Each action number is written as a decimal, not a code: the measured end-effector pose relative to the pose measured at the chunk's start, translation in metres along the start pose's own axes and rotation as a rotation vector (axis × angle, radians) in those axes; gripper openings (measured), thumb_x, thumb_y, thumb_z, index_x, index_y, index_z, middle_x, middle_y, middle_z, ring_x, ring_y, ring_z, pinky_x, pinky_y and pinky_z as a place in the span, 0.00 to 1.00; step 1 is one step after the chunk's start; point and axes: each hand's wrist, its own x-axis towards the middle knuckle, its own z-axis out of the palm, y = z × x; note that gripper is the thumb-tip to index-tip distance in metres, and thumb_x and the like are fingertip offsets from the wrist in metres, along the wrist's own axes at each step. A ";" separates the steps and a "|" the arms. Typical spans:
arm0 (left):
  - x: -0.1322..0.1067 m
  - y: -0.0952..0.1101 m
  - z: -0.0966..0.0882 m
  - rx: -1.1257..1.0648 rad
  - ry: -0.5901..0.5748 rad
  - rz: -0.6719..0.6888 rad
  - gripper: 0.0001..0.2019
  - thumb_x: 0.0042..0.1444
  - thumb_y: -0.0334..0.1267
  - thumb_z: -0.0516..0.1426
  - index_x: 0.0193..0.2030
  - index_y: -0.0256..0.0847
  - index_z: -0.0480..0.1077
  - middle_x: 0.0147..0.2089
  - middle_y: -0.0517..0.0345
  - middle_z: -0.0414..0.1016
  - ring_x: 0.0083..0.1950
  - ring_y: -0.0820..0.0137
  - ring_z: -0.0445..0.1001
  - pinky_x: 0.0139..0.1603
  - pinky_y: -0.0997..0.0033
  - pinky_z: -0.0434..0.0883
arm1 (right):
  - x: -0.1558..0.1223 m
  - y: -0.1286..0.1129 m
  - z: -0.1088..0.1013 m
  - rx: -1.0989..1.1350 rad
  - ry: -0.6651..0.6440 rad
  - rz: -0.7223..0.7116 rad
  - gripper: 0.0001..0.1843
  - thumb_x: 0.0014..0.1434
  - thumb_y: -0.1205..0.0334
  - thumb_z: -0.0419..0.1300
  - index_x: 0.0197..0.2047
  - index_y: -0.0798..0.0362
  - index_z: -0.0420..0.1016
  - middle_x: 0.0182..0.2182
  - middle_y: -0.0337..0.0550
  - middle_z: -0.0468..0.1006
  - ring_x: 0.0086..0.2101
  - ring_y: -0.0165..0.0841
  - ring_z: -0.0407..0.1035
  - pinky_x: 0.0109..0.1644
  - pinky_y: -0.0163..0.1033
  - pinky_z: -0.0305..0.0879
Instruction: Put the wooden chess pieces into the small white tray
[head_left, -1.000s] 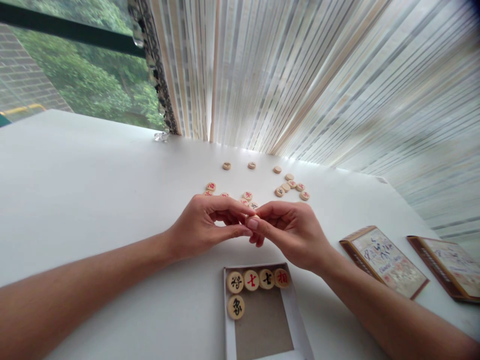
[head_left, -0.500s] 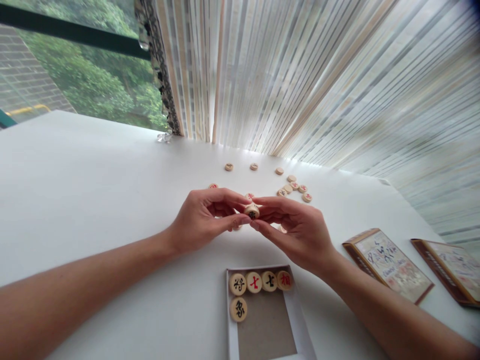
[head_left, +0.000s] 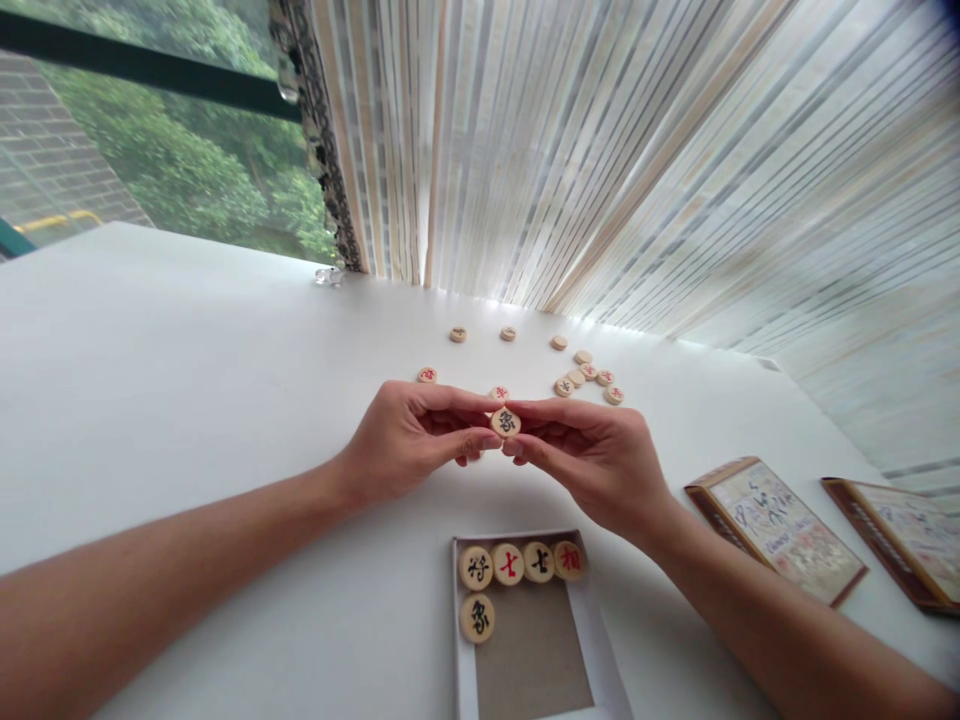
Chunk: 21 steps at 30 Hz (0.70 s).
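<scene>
The left hand (head_left: 409,435) is up off the white table (head_left: 187,340). Its thumb and first finger are closed on the left edge of a round wooden xiangqi piece (head_left: 506,422). The piece has a black sign on its face. It is in the air between the two hands, above the table. The right hand (head_left: 600,460) pinches the other edge, so both hands are clamped on this one piece.

Behind the hands lie loose pieces (head_left: 589,371), some red and some black. Close to the person is a flat box tray (head_left: 459,660) with five pieces in it. Four are in a row and one sits under them at the left. That one may bear the same black sign, but it is small. Far right lie two box lids (head_left: 776,530), side by side.

The step in hand looks like checking the piece's face. Next, one hand must let go while the other keeps a firm pinch, since the piece is small and round.
</scene>
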 end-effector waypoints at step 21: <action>-0.004 -0.002 0.001 0.016 -0.116 0.087 0.17 0.54 0.28 0.73 0.52 0.35 0.84 0.38 0.52 0.89 0.37 0.68 0.87 0.40 0.77 0.85 | 0.003 -0.006 0.003 0.189 -0.119 0.293 0.23 0.60 0.41 0.74 0.31 0.57 0.88 0.24 0.46 0.84 0.23 0.32 0.80 0.26 0.34 0.79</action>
